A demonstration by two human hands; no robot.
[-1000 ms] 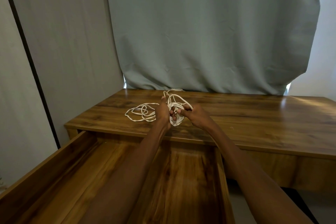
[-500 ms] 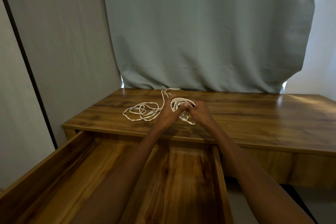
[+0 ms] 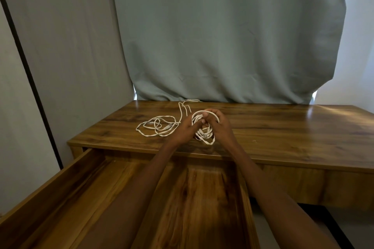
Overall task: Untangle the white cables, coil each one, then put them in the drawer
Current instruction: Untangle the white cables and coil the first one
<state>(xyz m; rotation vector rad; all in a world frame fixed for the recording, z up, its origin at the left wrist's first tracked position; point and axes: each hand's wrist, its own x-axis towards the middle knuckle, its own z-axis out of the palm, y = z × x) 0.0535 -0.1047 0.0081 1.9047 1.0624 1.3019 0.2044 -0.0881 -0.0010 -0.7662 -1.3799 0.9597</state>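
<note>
Here, both hands are closed on one bundle of white cable over the middle of the desk. The left hand and right hand are nearly touching, thumbs meeting above the coil, which hangs in several loops between the palms, its lowest loop just above the wood or resting on it; I cannot tell which. A strand runs from the coil off to the left and joins the loose tangle lying flat on the desk, with a tail trailing back toward the curtain. The drawer is pulled open below the arms, nothing visible inside.

Handling, as I judge it: thin, light, limp cord, somewhat springy, so loops will likely slip open if the grip loosens. Best held where the loops cross, pinched between thumb and fingers, while the free strand is fed in slowly. The plugs in the tangle look small and may snag on crossings. Coiling of the first cable appears under way; the remaining length is not yet untangled.
</note>
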